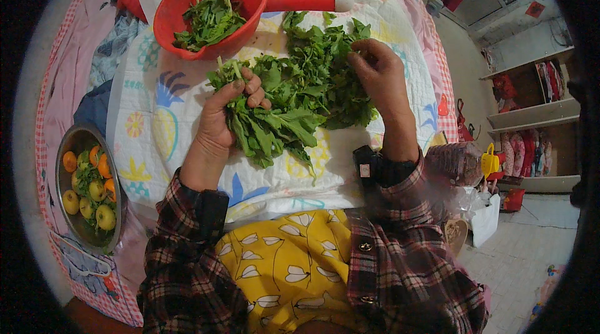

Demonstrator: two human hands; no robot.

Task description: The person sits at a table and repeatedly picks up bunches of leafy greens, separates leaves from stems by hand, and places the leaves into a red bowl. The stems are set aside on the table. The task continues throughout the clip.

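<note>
My left hand (pixel 219 112) is closed around the pale stems of a bunch of leafy greens (pixel 269 128), whose leaves spread down and to the right. Beside the bunch lies a loose pile of leafy greens (pixel 312 84) on a white printed quilted cloth (pixel 140 153). At the pile's right edge, my right hand (pixel 386 84) has its fingers curled and pressed together against the leaves. What its fingertips pinch, if anything, is too small to tell. Just beyond my left hand, a red plastic strainer (pixel 164 24) with a long handle holds more greens (pixel 212 18).
At the left edge stands a metal bowl (pixel 80 140) with yellow-green fruits (pixel 105 216), orange fruits (pixel 69 161) and leaves. A large clear container (pixel 456 162) sits to my right. Farther right are wall shelves (pixel 531 112) with folded clothes.
</note>
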